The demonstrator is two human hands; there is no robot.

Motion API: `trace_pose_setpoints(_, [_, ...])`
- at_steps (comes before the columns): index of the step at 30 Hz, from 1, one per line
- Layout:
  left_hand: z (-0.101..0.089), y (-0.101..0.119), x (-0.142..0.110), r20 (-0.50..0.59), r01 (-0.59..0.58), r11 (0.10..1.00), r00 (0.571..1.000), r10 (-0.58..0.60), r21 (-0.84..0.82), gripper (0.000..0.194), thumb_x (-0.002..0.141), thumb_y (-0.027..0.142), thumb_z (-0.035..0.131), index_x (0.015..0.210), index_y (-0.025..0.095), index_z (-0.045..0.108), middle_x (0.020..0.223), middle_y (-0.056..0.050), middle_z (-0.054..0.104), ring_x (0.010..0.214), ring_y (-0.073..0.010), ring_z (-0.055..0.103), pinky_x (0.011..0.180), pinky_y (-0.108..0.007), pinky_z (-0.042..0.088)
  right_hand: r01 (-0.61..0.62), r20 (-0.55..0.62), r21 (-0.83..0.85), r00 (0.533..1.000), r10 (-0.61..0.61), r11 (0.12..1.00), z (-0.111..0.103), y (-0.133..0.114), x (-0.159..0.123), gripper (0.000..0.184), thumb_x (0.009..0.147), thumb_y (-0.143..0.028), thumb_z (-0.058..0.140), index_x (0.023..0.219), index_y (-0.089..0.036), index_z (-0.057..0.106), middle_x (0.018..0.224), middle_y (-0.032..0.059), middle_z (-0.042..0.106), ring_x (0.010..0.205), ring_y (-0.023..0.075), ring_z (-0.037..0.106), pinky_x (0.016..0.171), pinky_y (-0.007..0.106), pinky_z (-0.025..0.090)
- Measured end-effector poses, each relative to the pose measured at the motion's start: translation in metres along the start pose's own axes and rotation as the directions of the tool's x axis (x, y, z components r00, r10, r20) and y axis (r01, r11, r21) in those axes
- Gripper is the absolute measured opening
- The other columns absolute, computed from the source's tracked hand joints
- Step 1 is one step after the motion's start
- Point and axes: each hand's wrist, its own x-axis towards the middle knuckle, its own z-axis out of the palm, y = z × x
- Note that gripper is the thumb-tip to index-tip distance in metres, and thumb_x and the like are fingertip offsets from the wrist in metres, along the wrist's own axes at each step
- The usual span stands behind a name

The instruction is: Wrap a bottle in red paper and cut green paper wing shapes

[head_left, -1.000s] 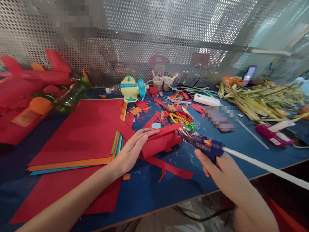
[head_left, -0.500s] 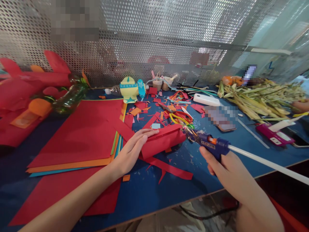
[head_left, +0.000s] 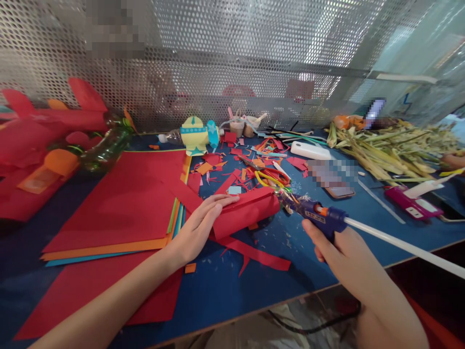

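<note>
My left hand (head_left: 201, 224) lies over the left end of a rolled piece of red paper (head_left: 247, 215), holding it with the fingers together and the thumb along the top. My right hand (head_left: 336, 247) is wrapped round the handle of a dark blue hot glue gun (head_left: 319, 215). A long white glue stick (head_left: 395, 245) sticks out of its back. The gun's nozzle is at the right end of the paper roll, by the flap's edge; I cannot tell whether it touches. A red paper strip (head_left: 257, 254) lies in front of the roll.
Stacked coloured paper (head_left: 119, 198) lies left. Scissors (head_left: 272, 178) and paper scraps (head_left: 212, 162) sit behind the roll. Further back stands a paper-wrapped bottle (head_left: 194, 135). To the right are a phone (head_left: 334, 179), a magenta power strip (head_left: 414, 202) and dried husks (head_left: 392, 145).
The glue gun and my right hand have shifted very slightly to the right. My left hand stays in place on the paper roll.
</note>
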Motion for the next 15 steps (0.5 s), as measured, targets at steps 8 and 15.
trace_pose_setpoints(8, [0.0002,-0.0003,-0.0003,-0.006,0.005,1.000,1.000,-0.005,0.009,0.045,0.096,0.039,0.025,0.123,0.025,0.059,0.134,0.001,0.054,0.130,-0.0201,0.039,0.115,-0.039,0.021,0.011,-0.005,0.003,1.000,-0.011,1.000,0.0016,0.0001,-0.0018,0.049,0.088,-0.060,0.035,0.052,-0.026,0.039,0.039,-0.0016,0.048,0.036,0.0157,0.046,0.040,0.028,0.035])
trace_pose_setpoints(15, [-0.0005,-0.0007,-0.0005,0.001,-0.002,1.000,1.000,0.002,0.008,0.043,0.096,0.037,0.026,0.123,0.026,0.058,0.135,0.002,0.053,0.130,-0.0184,0.038,0.115,-0.036,0.019,0.005,0.023,0.018,1.000,-0.005,1.000,0.0021,0.0001,0.0029,0.047,0.088,-0.058,0.036,0.055,-0.025,0.042,0.038,-0.0021,0.047,0.036,0.0168,0.046,0.042,0.029,0.034])
